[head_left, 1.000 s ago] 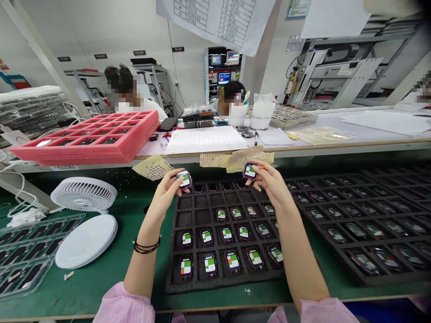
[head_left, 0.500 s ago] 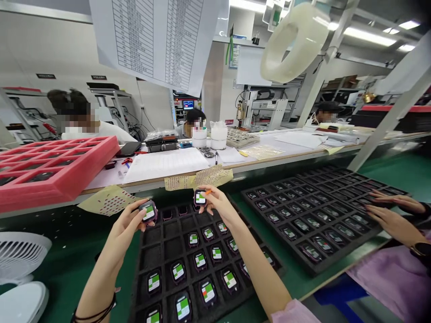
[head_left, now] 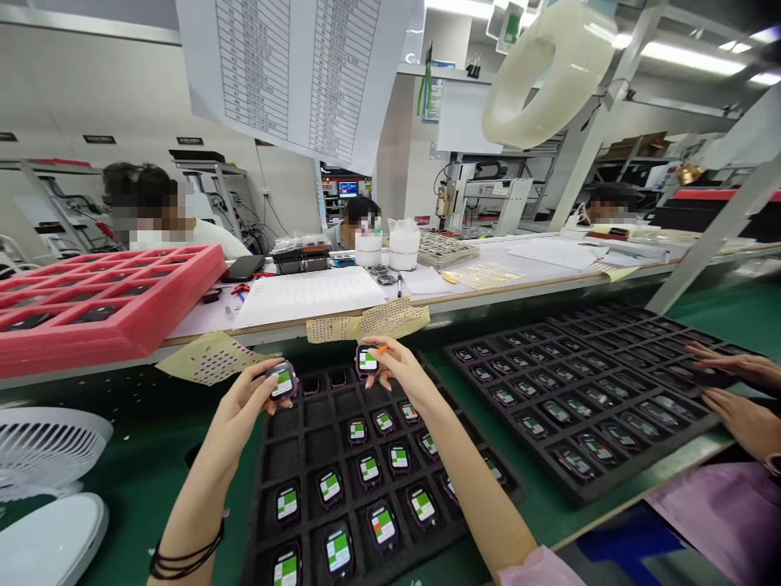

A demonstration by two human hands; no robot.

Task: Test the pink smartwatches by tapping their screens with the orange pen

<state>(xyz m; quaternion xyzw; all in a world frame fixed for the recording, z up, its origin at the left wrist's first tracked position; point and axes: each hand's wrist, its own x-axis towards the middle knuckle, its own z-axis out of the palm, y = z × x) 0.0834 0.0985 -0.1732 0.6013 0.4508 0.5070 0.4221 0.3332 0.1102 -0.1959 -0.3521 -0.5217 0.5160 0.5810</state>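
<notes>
Head view: a rounded-square smartwatch (head_left: pixel 281 381) with a purple case and green-and-white screen is being pinched by the curled fingers of the left hand (head_left: pixel 241 415), just above the rear edge of a black foam compartment tray (head_left: pixel 317 446), and a matching watch (head_left: pixel 367 359) is being held likewise by the nearly closed fingers of the right hand (head_left: pixel 406 376). Slipping is judged the main risk, since each watch is being held only by the fingers, and a dropped one could strike the screens below. The right forearm (head_left: pixel 469 488) is being carried low over the tray, where seated watches could be knocked. A co-worker's hands (head_left: pixel 744 419) are being rested on a second black tray (head_left: pixel 647 464) right of that tray; a white desk fan (head_left: pixel 42 448) is being left standing to its left.
</notes>
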